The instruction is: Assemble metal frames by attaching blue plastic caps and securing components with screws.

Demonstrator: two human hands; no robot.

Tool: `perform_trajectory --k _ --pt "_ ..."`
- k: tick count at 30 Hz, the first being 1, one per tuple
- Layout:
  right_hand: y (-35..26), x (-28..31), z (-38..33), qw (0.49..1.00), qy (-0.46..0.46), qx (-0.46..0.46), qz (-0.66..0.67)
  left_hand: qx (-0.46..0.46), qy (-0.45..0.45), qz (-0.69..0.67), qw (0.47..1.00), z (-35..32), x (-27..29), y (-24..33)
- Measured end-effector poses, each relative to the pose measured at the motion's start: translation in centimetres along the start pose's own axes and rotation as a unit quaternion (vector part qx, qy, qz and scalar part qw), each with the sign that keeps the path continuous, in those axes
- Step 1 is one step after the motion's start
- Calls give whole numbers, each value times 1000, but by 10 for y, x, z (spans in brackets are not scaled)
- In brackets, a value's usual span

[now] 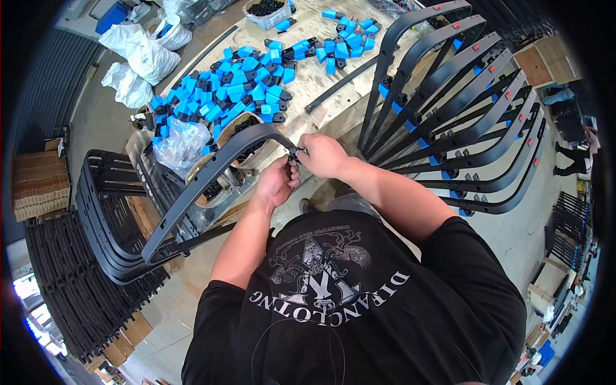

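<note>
Left hand (277,183) grip closed around the end of a curved dark frame piece (212,173), right hand (321,156) grip pinching a small black part (296,152) at that end, above the surface (321,83), blue-and-black fittings (237,86) heaped beyond

- The curved black bar (212,170) looks like smooth, matt plastic.
- The blue and black clips (224,90) at 11 o'clock look like shiny plastic.
- The table (321,83) is pale, rough wood.
- The white bags (144,51) are thin, crinkly plastic.
- The shirt (359,301) is soft black cloth.
</note>
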State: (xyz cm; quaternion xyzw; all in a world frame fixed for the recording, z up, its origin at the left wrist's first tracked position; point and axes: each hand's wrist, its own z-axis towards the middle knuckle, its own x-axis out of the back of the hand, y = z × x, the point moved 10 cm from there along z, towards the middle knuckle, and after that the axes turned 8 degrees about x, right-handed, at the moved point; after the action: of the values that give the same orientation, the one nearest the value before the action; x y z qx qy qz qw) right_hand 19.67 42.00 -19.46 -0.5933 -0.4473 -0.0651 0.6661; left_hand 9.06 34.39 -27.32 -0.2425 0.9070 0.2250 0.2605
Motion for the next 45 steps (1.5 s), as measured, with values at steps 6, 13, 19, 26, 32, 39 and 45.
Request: perform_trajectory --k 6,13,19,26,32,39,45 --pt "-5 2 0 1000 -2 8 -3 17 10 25 999 3 5 0" --pt "-1 -2 3 1000 -9 11 -9 16 36 39 998 2 8 4" --pt "-2 -2 3 1000 -21 6 -6 -101 74 114 986 -4 18 22" --pt "-1 -2 4 1000 -16 8 -1 -295 109 284 906 -21 9 45" --pt "-4 0 3 1000 -17 2 2 -303 16 59 951 -24 20 55" --pt "-4 -2 4 1000 -11 10 4 -114 87 175 974 -1 20 19" --pt "-1 1 2 1000 -21 -1 1 -181 129 118 968 -28 6 41"
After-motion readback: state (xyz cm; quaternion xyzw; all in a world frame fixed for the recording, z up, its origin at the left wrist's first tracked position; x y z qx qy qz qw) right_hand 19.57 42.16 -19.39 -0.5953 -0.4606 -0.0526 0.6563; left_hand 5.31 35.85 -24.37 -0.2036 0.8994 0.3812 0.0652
